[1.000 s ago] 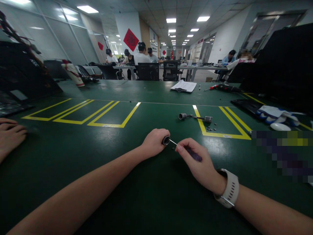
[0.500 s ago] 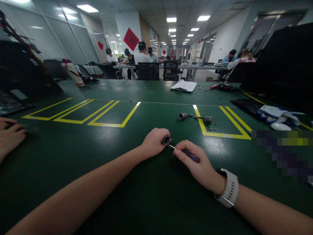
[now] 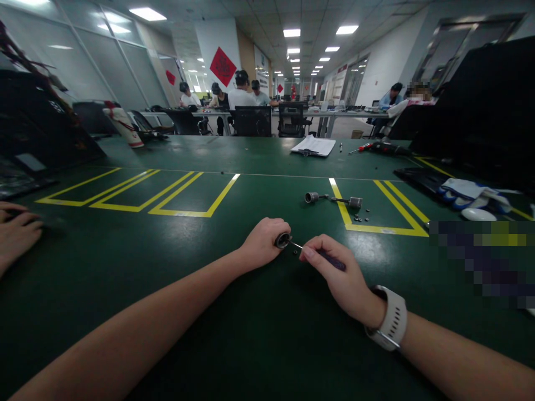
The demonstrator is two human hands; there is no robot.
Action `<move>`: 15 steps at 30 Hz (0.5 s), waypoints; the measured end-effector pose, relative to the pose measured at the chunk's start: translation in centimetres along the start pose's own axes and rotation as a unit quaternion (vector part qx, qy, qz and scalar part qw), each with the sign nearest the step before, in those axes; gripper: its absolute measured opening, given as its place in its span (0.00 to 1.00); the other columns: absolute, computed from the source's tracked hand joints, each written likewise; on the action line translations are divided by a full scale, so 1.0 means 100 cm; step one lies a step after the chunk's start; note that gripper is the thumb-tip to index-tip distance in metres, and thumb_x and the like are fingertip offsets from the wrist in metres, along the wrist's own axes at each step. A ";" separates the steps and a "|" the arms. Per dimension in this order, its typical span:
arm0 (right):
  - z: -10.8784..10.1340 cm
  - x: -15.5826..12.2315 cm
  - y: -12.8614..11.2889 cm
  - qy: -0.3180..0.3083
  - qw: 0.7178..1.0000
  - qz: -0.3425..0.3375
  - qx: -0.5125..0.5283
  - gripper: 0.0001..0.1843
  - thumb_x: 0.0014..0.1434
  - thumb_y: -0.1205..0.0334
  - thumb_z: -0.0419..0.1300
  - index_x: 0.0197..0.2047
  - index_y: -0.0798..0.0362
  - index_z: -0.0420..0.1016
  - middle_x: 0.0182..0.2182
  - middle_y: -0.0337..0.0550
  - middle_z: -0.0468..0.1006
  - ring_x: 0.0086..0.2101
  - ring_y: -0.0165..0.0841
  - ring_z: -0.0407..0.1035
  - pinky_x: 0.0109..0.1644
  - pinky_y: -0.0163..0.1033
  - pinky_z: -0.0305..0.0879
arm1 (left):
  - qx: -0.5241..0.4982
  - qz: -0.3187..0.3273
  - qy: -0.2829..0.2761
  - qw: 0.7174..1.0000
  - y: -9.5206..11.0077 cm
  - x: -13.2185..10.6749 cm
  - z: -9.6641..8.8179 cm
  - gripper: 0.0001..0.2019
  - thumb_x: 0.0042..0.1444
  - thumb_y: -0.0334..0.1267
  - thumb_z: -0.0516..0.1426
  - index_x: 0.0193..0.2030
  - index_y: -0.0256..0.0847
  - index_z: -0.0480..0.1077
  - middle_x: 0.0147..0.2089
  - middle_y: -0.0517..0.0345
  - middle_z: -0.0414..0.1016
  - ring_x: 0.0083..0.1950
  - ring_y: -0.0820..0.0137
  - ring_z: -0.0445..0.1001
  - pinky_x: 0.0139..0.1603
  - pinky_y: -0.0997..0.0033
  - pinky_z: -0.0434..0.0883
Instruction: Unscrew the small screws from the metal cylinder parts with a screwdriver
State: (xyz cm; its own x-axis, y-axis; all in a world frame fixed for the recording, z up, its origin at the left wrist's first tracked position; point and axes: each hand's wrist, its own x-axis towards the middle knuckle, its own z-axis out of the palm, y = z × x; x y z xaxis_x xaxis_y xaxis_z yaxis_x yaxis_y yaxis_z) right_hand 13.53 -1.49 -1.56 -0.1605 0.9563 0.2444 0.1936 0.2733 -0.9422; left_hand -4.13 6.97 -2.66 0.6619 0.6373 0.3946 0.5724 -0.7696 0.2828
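My left hand [image 3: 262, 243] is closed round a small metal cylinder [image 3: 283, 240] and rests on the green table [image 3: 234, 334]. My right hand [image 3: 334, 275], with a white watch on the wrist, pinches a thin screwdriver [image 3: 328, 259] with a dark handle. Its metal tip reaches into the open end of the cylinder. A tiny dark screw [image 3: 295, 252] lies on the table just under the shaft.
Two more metal cylinders [image 3: 311, 197] [image 3: 355, 203] and several small screws [image 3: 366, 211] lie by yellow tape lines [image 3: 378, 229]. Another person's hand [image 3: 16, 234] rests at the far left. Gloves [image 3: 468, 192], papers [image 3: 314, 146] and a red-handled tool [image 3: 363, 148] lie further off. People sit at distant tables.
My right hand has shifted slightly with the screwdriver, its tip staying in the cylinder. The other person's hand at the left has drawn a little toward the edge.
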 end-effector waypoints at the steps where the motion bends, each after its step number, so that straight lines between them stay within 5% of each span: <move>1: -0.001 0.002 0.001 0.005 0.999 0.014 0.033 0.09 0.58 0.57 0.56 0.30 0.52 0.71 0.28 0.39 0.72 0.31 0.33 0.66 0.36 0.40 0.61 | -0.006 0.000 0.000 1.000 0.000 0.000 0.000 0.04 0.55 0.31 0.53 0.29 0.37 0.63 0.28 0.61 0.66 0.30 0.72 0.65 0.35 0.71 0.60; 9: -0.001 0.013 0.007 0.026 0.948 0.125 0.293 0.08 0.54 0.60 0.59 0.26 0.53 0.71 0.25 0.40 0.74 0.29 0.31 0.65 0.35 0.39 0.60 | -0.073 -0.012 -0.002 0.997 -0.001 0.000 -0.001 0.04 0.50 0.29 0.55 0.28 0.37 0.63 0.27 0.63 0.64 0.29 0.74 0.64 0.33 0.73 0.60; 12: -0.001 0.011 0.008 0.038 0.957 0.103 0.268 0.08 0.55 0.60 0.57 0.27 0.52 0.71 0.25 0.40 0.73 0.29 0.32 0.66 0.36 0.40 0.60 | -0.067 -0.022 0.002 0.997 -0.002 0.001 0.001 0.04 0.51 0.30 0.55 0.28 0.38 0.63 0.28 0.63 0.64 0.29 0.74 0.64 0.33 0.73 0.60; 15: 0.000 0.005 0.005 0.039 0.991 0.037 0.120 0.08 0.57 0.59 0.56 0.28 0.52 0.71 0.27 0.39 0.73 0.31 0.33 0.66 0.37 0.41 0.60 | -0.036 -0.032 0.004 0.999 -0.002 0.001 0.002 0.03 0.53 0.31 0.54 0.28 0.38 0.63 0.28 0.62 0.65 0.30 0.73 0.64 0.33 0.72 0.61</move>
State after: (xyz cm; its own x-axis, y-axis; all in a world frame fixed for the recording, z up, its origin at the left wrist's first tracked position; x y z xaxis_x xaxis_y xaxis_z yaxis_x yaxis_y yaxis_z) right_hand 13.59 -0.86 -1.89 -0.0780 0.9803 0.1814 -0.0357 0.1790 -0.9832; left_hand -4.08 7.19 -2.82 0.6215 0.6850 0.3801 0.5770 -0.7284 0.3693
